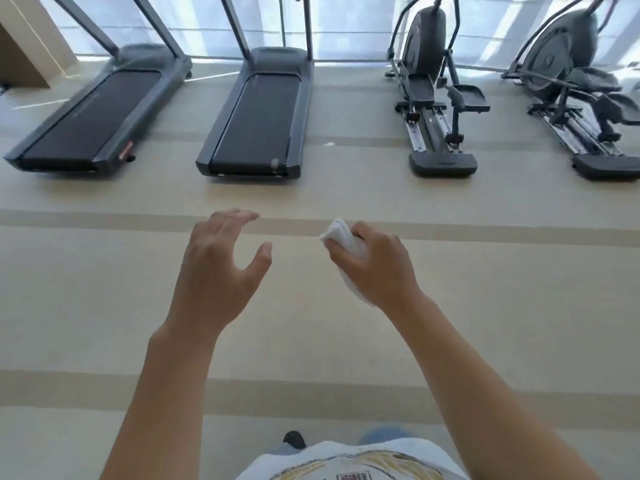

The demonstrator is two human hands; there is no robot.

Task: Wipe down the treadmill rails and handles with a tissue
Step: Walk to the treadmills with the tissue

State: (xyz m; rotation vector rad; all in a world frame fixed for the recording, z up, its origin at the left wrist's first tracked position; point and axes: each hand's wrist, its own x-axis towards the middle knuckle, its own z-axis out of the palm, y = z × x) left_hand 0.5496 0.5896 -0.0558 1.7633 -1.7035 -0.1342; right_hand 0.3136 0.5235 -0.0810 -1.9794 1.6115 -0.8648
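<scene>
The person stood on a pale beige floor (104, 306) crossed by darker stripes, both bare arms stretched forward at about chest level. The right hand (377, 268) was closed around a folded white tissue (341, 235), its fingers (341, 258) curled under and pressed against the wad, with one layered corner sticking out past the knuckles toward the left and another bit of white showing below the wrist. The left hand (218, 268) held nothing; its fingers were loosely spread and slightly bent, the thumb set apart from the rest, palm facing down and forward. The two hands hung near each other but did not touch. Well ahead of them, two dark grey treadmills stood side by side facing a bright window wall (346, 26): the left treadmill (93, 116) lay at a slant, and the middle treadmill (256, 116) sat almost straight in front of the left hand, its upright rails (235, 26) rising out of the top of the view. To the right stood two elliptical trainers (433, 98). Neither hand nor tissue touched any machine. At the bottom edge a white printed shirt (346, 462) and a dark shoe tip (294, 439) were visible.
</scene>
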